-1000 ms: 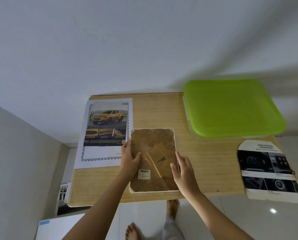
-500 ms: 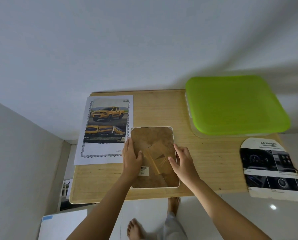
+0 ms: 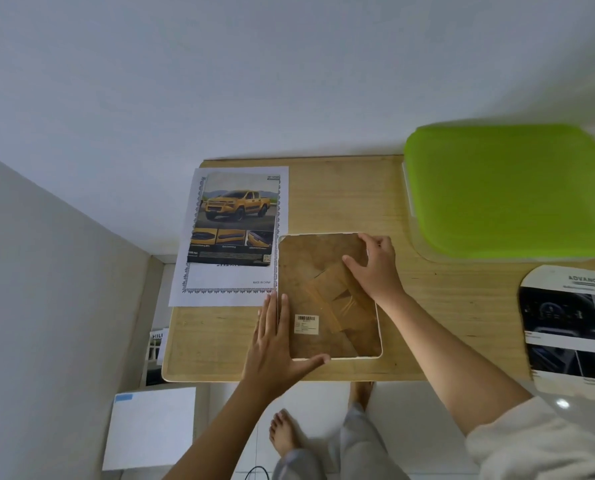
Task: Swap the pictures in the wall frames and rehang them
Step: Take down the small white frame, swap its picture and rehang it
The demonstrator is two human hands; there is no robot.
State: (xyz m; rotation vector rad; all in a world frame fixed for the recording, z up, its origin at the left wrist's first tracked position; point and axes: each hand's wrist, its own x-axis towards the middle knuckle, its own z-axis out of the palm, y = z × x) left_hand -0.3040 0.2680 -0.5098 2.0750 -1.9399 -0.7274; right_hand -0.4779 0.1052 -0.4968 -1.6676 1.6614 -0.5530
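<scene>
Right hand [image 3: 375, 268] has gone from the lower right edge up to the far right corner of the picture frame [image 3: 341, 341], and my left hand [image 3: 277, 344] has slid down to the near left corner and flattened out. So right now the frame lies face down on the bench [image 3: 427, 306], brown backing board [image 3: 309, 261] up, just beside the yellow truck print [image 3: 237, 216]. Left hand isn't gripping anything: the fingers are straight along the left edge and the thumb runs along the bottom edge, pinning it. Right hand has its fingers curled over that far corner with the thumb on the board, so it's pinching there. Looks to me like I'm at the pop-the-back-out step. My tip would be to keep the left palm pressing flat so the frame doesn't skate, and lift the corner slowly instead of yanking. That board looks thin and the fold-out stand [image 3: 330, 299] could snag. I can't see any clips from here, so feel for them first. The dashboard picture [image 3: 573, 323] sits well apart on the right, half off the edge, so watch that elbow.
</scene>
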